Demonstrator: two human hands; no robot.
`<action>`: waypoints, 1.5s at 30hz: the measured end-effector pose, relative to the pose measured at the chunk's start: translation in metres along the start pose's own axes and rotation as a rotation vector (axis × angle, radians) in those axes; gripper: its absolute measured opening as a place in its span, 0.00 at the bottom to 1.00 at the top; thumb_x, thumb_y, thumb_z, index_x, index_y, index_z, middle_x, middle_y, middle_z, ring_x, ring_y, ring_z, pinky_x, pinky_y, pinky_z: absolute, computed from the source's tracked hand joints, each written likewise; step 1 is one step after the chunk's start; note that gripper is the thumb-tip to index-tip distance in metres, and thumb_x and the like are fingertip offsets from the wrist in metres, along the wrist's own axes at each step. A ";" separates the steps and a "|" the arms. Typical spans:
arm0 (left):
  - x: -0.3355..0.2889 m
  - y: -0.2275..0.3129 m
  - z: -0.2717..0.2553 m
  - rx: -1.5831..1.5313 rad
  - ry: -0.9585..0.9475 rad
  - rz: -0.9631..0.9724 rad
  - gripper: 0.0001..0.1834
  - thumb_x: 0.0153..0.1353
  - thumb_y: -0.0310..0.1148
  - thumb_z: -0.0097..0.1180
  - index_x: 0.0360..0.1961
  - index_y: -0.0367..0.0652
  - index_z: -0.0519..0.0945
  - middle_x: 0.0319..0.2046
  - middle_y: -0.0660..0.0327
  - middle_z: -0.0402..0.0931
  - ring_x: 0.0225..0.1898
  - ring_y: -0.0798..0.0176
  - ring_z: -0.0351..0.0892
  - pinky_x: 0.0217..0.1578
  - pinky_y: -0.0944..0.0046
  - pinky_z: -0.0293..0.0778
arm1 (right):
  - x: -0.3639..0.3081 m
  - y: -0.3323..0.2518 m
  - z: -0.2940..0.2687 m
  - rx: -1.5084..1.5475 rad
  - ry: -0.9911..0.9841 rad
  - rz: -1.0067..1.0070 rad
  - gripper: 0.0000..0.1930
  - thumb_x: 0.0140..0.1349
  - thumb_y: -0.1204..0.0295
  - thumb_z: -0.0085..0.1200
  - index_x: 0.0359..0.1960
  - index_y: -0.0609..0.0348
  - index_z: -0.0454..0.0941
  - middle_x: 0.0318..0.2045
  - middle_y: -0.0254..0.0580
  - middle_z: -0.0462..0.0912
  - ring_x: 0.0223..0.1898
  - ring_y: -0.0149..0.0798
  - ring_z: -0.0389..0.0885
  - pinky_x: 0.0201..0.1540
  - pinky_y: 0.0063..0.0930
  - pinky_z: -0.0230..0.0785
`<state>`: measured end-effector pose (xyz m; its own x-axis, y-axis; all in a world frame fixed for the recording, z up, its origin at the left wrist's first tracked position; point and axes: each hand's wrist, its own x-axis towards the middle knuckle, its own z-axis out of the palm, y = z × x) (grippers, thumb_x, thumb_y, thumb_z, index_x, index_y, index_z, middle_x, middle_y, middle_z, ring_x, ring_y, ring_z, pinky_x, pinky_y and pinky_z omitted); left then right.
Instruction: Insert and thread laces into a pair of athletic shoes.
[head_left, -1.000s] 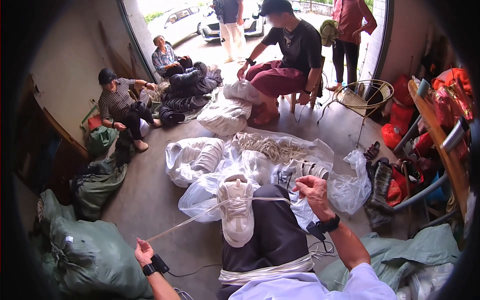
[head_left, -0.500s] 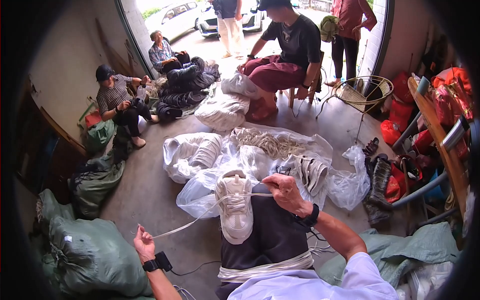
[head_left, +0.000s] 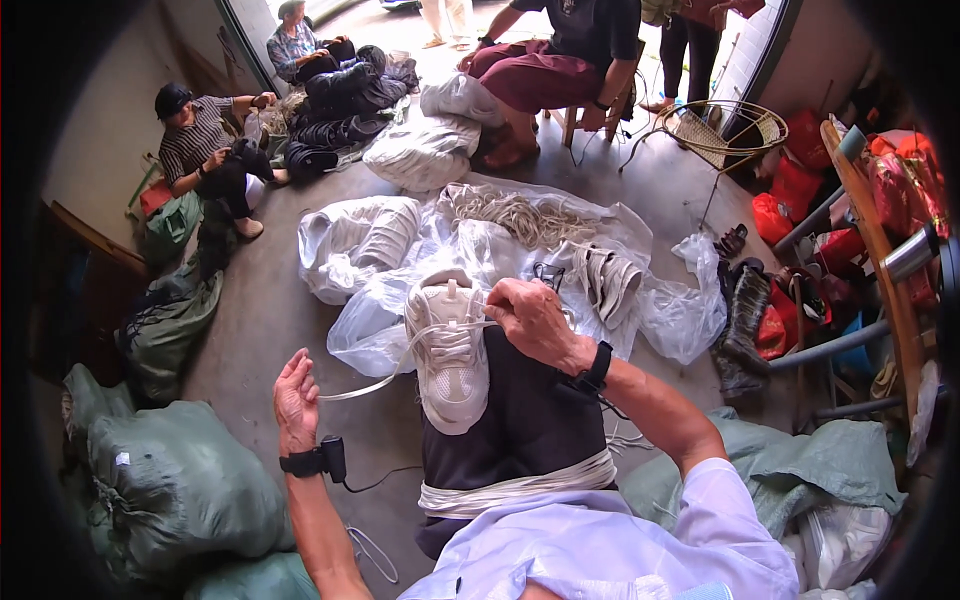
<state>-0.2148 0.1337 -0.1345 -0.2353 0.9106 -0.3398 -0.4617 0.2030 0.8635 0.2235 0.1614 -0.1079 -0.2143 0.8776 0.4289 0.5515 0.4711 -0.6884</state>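
A cream sneaker rests on my dark-trousered lap with its toe toward me. White lace crosses its front in several rows. From the upper eyelets a loose length of shoelace runs left in a sagging curve to my left hand, whose fingers are closed on it. Beside the shoe's right edge, my right hand pinches the lace's other side close to the eyelets. The exact grip of its fingertips is partly hidden. A bundle of white laces lies across my lap nearer to me.
Beyond my knees, clear plastic bags hold shoe uppers and a heap of laces. Green sacks stand at left, another green sack at right. A wire basket stand is farther off. Several people sit or stand near the doorway.
My left hand has risen and come nearer the shoe, so the lace between them hangs slacker. The view has tilted down slightly. My right hand stays beside the shoe, still pinching lace.
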 end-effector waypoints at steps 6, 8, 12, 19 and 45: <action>-0.003 -0.009 0.058 0.203 -0.098 0.017 0.11 0.72 0.29 0.58 0.51 0.36 0.81 0.34 0.63 0.84 0.18 0.81 0.61 0.17 0.78 0.56 | 0.001 0.004 0.007 -0.067 -0.119 -0.066 0.05 0.60 0.73 0.61 0.32 0.58 0.78 0.29 0.43 0.83 0.34 0.50 0.82 0.42 0.42 0.68; -0.006 -0.015 0.072 0.265 -0.135 0.047 0.09 0.73 0.30 0.58 0.48 0.37 0.80 0.32 0.61 0.84 0.18 0.80 0.61 0.16 0.78 0.55 | 0.001 0.006 0.008 -0.073 -0.165 -0.069 0.05 0.59 0.73 0.60 0.32 0.58 0.77 0.29 0.43 0.82 0.33 0.50 0.82 0.42 0.42 0.68; -0.010 -0.024 0.091 0.350 -0.165 0.063 0.08 0.74 0.32 0.56 0.44 0.38 0.80 0.30 0.59 0.85 0.17 0.80 0.62 0.15 0.77 0.54 | 0.005 0.008 0.008 -0.072 -0.201 -0.062 0.05 0.59 0.73 0.60 0.30 0.59 0.76 0.28 0.45 0.83 0.32 0.51 0.82 0.39 0.43 0.70; -0.016 -0.030 0.095 0.356 -0.218 0.034 0.07 0.74 0.32 0.56 0.43 0.39 0.80 0.30 0.61 0.84 0.18 0.80 0.63 0.16 0.77 0.55 | 0.016 0.007 0.000 0.020 -0.297 0.009 0.07 0.58 0.70 0.61 0.31 0.61 0.79 0.26 0.50 0.83 0.30 0.54 0.83 0.36 0.43 0.74; -0.030 -0.028 0.169 0.986 -0.448 0.416 0.09 0.65 0.31 0.64 0.36 0.33 0.87 0.25 0.67 0.83 0.27 0.76 0.76 0.29 0.70 0.71 | 0.015 -0.006 0.005 0.105 -0.322 0.159 0.11 0.58 0.66 0.60 0.33 0.63 0.82 0.28 0.53 0.84 0.34 0.54 0.84 0.39 0.46 0.73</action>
<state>-0.0501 0.1619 -0.0859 0.2026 0.9788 0.0305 0.4931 -0.1288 0.8604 0.2132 0.1722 -0.1005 -0.3847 0.9156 0.1170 0.5163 0.3185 -0.7950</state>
